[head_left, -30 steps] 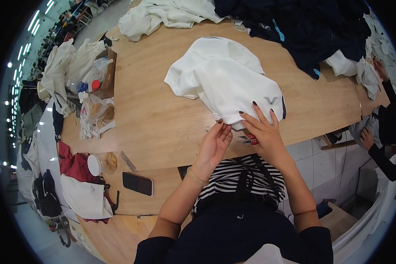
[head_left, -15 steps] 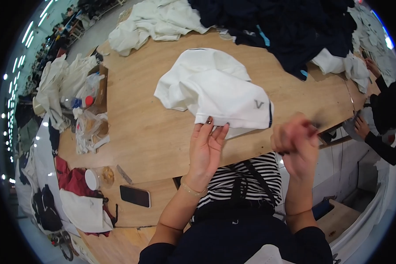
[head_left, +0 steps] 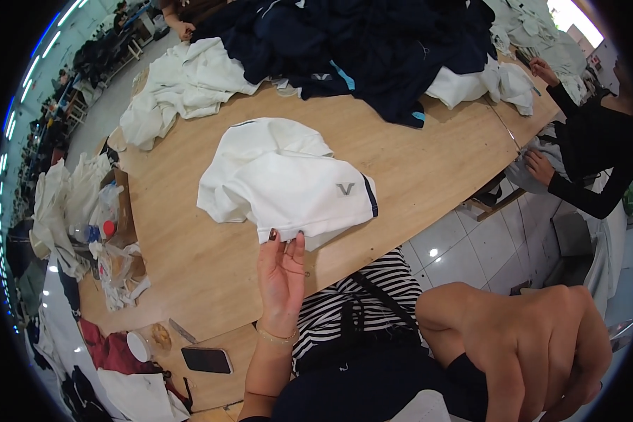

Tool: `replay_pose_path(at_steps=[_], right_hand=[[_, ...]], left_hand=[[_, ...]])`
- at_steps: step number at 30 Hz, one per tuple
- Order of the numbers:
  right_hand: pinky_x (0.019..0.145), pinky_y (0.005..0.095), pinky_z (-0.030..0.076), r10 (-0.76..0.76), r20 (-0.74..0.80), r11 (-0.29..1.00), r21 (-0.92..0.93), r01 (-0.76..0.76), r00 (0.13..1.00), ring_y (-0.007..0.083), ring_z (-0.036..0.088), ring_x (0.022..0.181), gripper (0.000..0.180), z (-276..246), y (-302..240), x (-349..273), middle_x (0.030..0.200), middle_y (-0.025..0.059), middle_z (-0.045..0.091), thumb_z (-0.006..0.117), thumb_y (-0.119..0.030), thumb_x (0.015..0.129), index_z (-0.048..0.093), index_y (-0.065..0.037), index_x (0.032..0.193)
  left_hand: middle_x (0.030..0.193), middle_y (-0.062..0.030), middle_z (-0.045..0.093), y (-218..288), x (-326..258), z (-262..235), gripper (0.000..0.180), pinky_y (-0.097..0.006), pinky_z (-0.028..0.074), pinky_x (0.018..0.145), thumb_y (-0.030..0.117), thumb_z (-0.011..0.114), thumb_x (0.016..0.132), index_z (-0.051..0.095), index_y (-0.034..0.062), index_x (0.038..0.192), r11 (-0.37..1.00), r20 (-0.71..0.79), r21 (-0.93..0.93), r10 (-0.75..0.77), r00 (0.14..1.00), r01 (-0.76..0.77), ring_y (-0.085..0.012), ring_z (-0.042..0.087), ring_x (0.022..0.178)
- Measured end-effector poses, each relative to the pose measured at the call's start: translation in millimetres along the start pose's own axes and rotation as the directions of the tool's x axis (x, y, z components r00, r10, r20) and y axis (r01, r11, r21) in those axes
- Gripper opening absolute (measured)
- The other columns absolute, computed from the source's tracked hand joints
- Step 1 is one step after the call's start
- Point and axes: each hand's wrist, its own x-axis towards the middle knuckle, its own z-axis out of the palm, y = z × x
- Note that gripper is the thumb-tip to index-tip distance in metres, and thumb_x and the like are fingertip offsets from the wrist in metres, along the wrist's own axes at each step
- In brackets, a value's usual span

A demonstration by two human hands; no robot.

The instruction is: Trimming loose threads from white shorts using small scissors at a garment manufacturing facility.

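Observation:
A white garment with a small grey emblem and a dark strip at one edge lies bunched on the wooden table in front of me. My left hand pinches its near hem, palm up, thumb and fingers closed on the cloth. Raised close to the camera at the lower right is my right hand, its back and bent knuckles showing. The fingers of that hand curl away and down, so their tips and anything in them are hidden. It is apart from the garment.
Dark navy garments and white cloth are heaped along the table's far side. At left stand a cardboard box, plastic bags and a jar; a phone lies nearby. A co-worker works at right; another person's hand shows far off.
My right hand has come up from beside the garment's right edge toward the camera. The whole view has shifted, while my left hand keeps hold of the hem.

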Motion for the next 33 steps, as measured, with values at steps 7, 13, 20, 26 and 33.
replay_pose_path(at_steps=[7, 13, 20, 26, 33], right_hand=[[0.082, 0.0445, 0.057, 0.072, -0.036, 0.997, 0.004, -0.072, 0.997, 0.0133, 0.046, 0.039, 0.027, 6, -7, 2, 0.047, 0.0053, 0.049, 0.052, -0.007, 0.090, 0.054, 0.000, 0.063], [0.081, 0.0429, 0.057, 0.109, -0.017, 0.994, 0.025, -0.109, 0.994, 0.0143, 0.049, 0.041, 0.028, 12, -17, -2, 0.049, 0.0072, 0.052, 0.055, -0.012, 0.091, 0.057, 0.001, 0.066], [0.040, 0.0406, 0.051, 0.012, -0.275, 1.000, -0.017, -0.017, 0.961, 0.0188, 0.050, 0.036, 0.026, -4, -14, -25, 0.051, 0.0088, 0.058, 0.056, -0.013, 0.092, 0.057, 0.001, 0.070], [0.062, 0.0196, 0.037, 0.076, -0.832, 0.446, -0.465, -0.765, 0.550, 0.0076, 0.042, 0.069, 0.029, -66, 22, -104, 0.082, 0.0019, 0.046, 0.057, -0.025, 0.093, 0.045, -0.003, 0.109], [0.066, 0.0335, 0.044, 0.058, -0.693, -0.232, -0.710, -0.665, 0.719, 0.0259, 0.055, 0.074, 0.024, -78, 45, -151, 0.081, 0.0104, 0.057, 0.074, -0.006, 0.072, 0.058, -0.001, 0.089]], left_hand=[[0.108, -0.0079, 0.063, -1, 0, -5, 0.019, -0.032, 0.052, 0.096, 0.010, 0.058, 0.093, 0.059, 0.0010, 0.109, 0.999, 0.022, -0.041, 0.006, 1.000, -0.005, -0.0187, 0.061, 0.101], [0.111, -0.0054, 0.062, -2, -2, -1, 0.022, -0.031, 0.052, 0.093, 0.012, 0.055, 0.094, 0.056, 0.0019, 0.115, 1.000, -0.002, 0.005, 0.022, 1.000, -0.022, -0.0154, 0.060, 0.099], [0.109, -0.0047, 0.062, 7, -9, -14, 0.020, -0.033, 0.053, 0.093, 0.010, 0.055, 0.094, 0.056, 0.0032, 0.113, 0.994, -0.073, 0.022, 0.109, 0.991, -0.108, -0.0157, 0.061, 0.097], [0.107, -0.0046, 0.062, 0, -7, 9, 0.021, -0.035, 0.054, 0.091, 0.007, 0.054, 0.095, 0.053, 0.0027, 0.115, 0.996, 0.005, -0.005, 0.094, 0.996, -0.094, -0.0161, 0.064, 0.094], [0.107, -0.0064, 0.062, 2, -13, 16, 0.023, -0.035, 0.055, 0.089, 0.007, 0.053, 0.095, 0.052, 0.0006, 0.118, 0.995, 0.019, 0.039, 0.095, 0.995, -0.096, -0.0184, 0.064, 0.096]])
